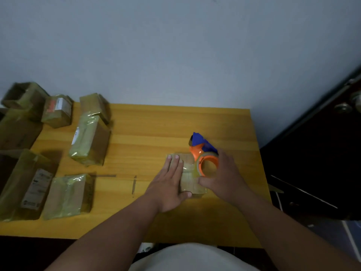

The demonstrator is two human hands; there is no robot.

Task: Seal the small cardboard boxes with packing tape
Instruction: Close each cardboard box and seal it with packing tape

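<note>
Box (190, 173) beneath both hands' grip.

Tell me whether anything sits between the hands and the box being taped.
Nothing visible does. The left hand lies flat on the small cardboard box, fingers straight, holding it down. The right hand grips the orange tape dispenser, which rests against the box's top. The other boxes sit well off to the left.

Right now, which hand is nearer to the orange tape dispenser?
Right. The right hand grips the tape dispenser at its roll, over the small box. The left hand lies flat on that box, beside the dispenser, not touching it.
</note>
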